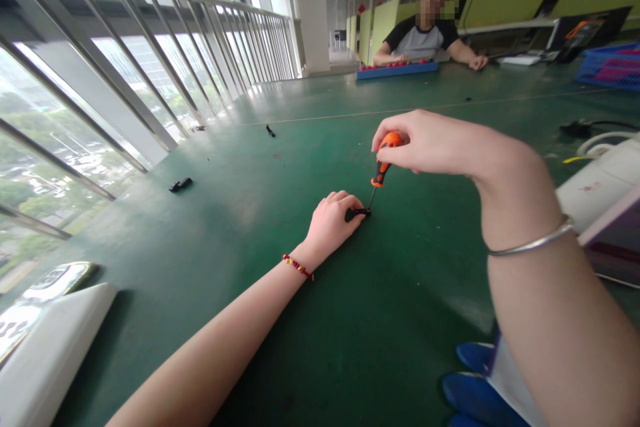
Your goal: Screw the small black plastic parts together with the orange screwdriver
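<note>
My right hand grips an orange and black screwdriver by its handle, with the shaft pointing down. The shaft's tip meets the end of a small black part on the green table. Fingers closed, my left hand pinches that black part and rests against the tabletop. Whether the tip sits in a screw is too small to tell. Two other black pieces lie apart on the table, one to the left and a smaller one farther back.
A white box and a phone are at the near left, beside the metal railing. Across the table a person sits behind a blue tray. A blue basket, cables and a white object stand at the right.
</note>
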A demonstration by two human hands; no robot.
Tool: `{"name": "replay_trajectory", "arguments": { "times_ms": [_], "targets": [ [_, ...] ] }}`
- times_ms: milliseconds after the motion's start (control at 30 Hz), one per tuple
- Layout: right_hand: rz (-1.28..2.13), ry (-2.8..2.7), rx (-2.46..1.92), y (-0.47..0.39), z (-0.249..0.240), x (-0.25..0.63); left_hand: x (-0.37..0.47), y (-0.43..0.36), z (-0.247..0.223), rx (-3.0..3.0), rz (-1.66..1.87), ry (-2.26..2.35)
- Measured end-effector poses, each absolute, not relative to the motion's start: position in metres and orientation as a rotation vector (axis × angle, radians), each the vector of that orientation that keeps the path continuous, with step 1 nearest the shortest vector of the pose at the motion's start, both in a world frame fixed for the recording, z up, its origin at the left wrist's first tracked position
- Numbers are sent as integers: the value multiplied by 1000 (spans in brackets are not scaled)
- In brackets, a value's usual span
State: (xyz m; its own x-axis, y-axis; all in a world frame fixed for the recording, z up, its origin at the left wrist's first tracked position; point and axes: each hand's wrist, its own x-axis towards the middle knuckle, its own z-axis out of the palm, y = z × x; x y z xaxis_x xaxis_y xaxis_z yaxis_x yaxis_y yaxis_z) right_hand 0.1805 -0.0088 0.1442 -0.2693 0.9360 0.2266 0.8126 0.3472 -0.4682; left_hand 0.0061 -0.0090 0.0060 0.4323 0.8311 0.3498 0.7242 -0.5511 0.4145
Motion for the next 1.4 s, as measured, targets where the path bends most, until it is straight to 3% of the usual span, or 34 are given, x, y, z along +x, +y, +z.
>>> {"name": "replay_trajectory", "arguments": {
  "times_ms": [767, 1100, 1400],
  "targets": [
    [284, -1948, -1544, -16, 116, 173, 3, -8, 3, 2429, 852, 1368],
    [227, -1630, -1296, -55, 78, 172, 2, -8, 5, 2430, 865, 1328],
    [467, -1536, -1344, -100, 40, 176, 0, -8, 4, 2390, 875, 1304]
  ]
}}
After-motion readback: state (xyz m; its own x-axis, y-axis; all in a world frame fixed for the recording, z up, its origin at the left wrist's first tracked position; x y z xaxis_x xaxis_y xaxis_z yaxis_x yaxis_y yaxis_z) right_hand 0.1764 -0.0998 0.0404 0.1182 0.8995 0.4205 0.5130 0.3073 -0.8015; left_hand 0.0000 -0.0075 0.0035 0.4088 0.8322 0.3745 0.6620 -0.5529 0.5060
